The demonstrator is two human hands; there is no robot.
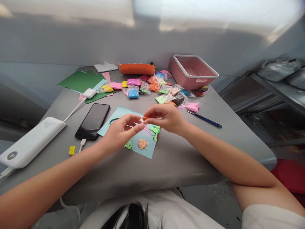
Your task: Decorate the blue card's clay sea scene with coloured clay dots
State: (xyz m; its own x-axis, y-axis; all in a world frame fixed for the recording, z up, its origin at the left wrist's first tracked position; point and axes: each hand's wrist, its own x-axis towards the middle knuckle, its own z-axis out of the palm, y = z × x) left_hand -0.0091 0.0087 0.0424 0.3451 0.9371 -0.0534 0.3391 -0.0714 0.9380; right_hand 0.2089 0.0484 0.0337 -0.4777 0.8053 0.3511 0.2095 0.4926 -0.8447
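Above a light blue card [149, 152], my right hand [164, 117] pinches a small orange piece of clay [144, 118] between thumb and fingers. My left hand [125, 130] faces it from the left, its curved fingers and thumb apart, with nothing visible between them. The fingertips of both hands are close together. On the card are a tan clay turtle [142, 144], green clay shapes [154, 130], pink strands [148, 129] and part of a blue and yellow shape [113, 121]. My hands hide the card's middle.
Packets of coloured clay [133, 92] lie behind the card, near an orange case [137, 68] and a pink basket [193, 79]. A dark blue pen [207, 119] lies right. A phone [92, 121], cabled white power bank [33, 141] and green paper [82, 82] are left.
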